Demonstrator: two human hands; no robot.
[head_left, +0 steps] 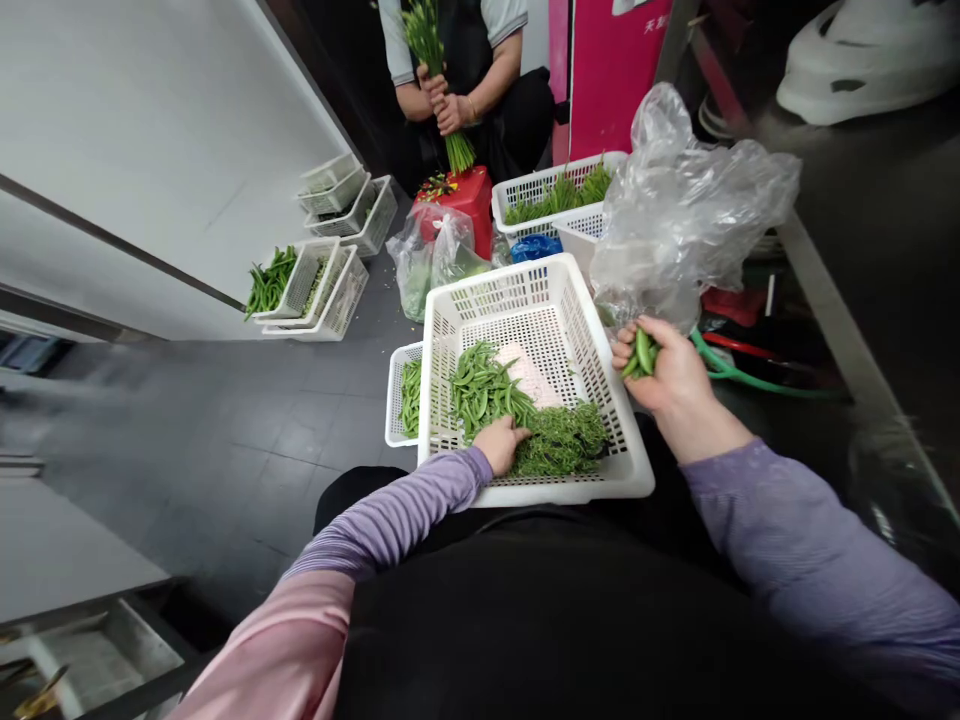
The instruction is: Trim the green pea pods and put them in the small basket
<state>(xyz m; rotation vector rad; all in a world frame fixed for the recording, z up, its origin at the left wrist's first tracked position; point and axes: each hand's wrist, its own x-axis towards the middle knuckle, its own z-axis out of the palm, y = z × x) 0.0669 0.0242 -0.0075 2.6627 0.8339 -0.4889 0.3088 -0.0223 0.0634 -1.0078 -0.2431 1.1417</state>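
A large white basket [637,462] rests on my lap. Inside it, green pea pods [481,388] lie in a heap at the left, and thin green trimmings [566,438] are piled at the front right. My left hand [501,445] is in the basket, touching the pods where the two piles meet; its fingertips are partly hidden and what they hold cannot be made out. Beyond the basket's right wall, my right hand [664,365] is closed around several green pods [643,354], beside a clear plastic bag [675,220].
A small basket of pods [394,400] stands at the left. Further back are stacked baskets [341,290], a red stool [474,205] and a basket of green stems [504,205]. A person [469,70] opposite holds a green bunch. A green hose [739,375] lies at the right.
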